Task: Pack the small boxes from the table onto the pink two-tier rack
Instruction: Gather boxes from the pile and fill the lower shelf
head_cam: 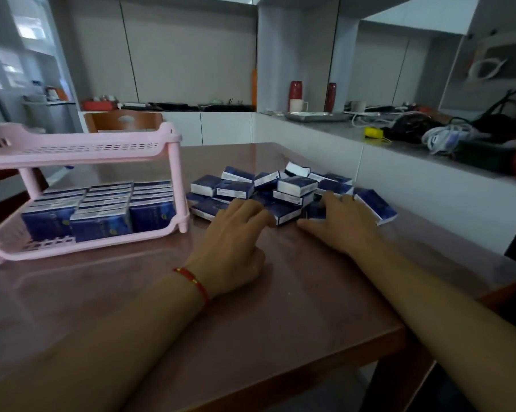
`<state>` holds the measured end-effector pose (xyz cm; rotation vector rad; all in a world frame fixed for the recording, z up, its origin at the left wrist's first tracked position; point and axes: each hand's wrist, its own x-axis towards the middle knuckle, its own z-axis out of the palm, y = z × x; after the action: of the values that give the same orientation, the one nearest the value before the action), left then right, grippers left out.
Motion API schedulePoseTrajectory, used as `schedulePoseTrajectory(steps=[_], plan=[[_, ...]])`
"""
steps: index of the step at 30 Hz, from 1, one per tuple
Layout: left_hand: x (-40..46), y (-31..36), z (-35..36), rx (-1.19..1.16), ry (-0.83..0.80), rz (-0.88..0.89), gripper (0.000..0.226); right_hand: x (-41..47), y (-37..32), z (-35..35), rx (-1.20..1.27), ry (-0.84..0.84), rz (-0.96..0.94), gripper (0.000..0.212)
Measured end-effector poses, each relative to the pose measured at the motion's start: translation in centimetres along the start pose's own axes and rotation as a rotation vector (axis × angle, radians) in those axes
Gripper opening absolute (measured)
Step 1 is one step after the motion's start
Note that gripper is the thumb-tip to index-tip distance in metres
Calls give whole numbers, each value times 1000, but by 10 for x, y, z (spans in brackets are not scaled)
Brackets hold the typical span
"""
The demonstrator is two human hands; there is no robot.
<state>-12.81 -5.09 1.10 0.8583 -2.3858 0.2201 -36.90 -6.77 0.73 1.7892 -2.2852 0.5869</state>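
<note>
A loose heap of small dark-blue boxes with white ends (292, 188) lies on the brown table (191, 307), right of centre. The pink two-tier rack (81, 144) stands at the left; its lower tier holds several upright blue boxes (102, 209) in rows, its top tier shows nothing on it. My left hand (236, 245) reaches to the heap's near edge, fingers extended onto the boxes. My right hand (342, 221) lies on the heap's right front, fingers spread over a box. Neither hand has a box lifted.
A white counter (399, 150) runs along the right with cables, a yellow object (373, 132) and a metal tray (316, 115). A wooden chair back (123, 120) stands behind the rack. The table's near edge drops off at the lower right.
</note>
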Motion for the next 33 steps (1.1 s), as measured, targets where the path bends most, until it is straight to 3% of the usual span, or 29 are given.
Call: schedulePoseTrajectory(steps=[3,5,7,9,11,14,18,20,23,25,27,29,31,33], plan=[[-8,-8,4,-111,18,-39,44,-5,-1,-10,72,-2,-15,49],[-11,-9,4,-230,35,-110,39,-11,-2,-19,155,36,14,48],[-12,-8,4,-354,79,-213,31,-15,-4,-27,195,204,-19,46],[-9,-7,5,-464,90,-334,23,-19,-8,-31,326,343,-166,45],[-5,-3,4,-678,87,-452,22,-25,-16,-31,548,320,-418,48],[-1,6,0,-1113,121,-620,34,-30,-29,-20,597,241,-672,55],[-3,10,-3,-1364,194,-731,36,-30,-34,-15,612,228,-740,63],[-3,10,-3,-1383,226,-751,35,-35,-36,-15,615,183,-737,63],[-2,7,0,-1261,240,-755,33,-34,-33,-17,577,165,-630,36],[-2,4,1,-1231,248,-755,30,-14,-10,-14,422,302,-386,24],[-2,3,1,-1209,243,-745,28,8,23,-11,115,349,14,37],[-3,4,0,-1190,231,-727,28,18,49,-8,-68,205,336,57],[-4,3,-1,-1178,227,-712,29,18,58,-3,-98,78,458,56],[-5,-1,-2,-1167,238,-704,29,20,60,-1,-14,82,455,48]])
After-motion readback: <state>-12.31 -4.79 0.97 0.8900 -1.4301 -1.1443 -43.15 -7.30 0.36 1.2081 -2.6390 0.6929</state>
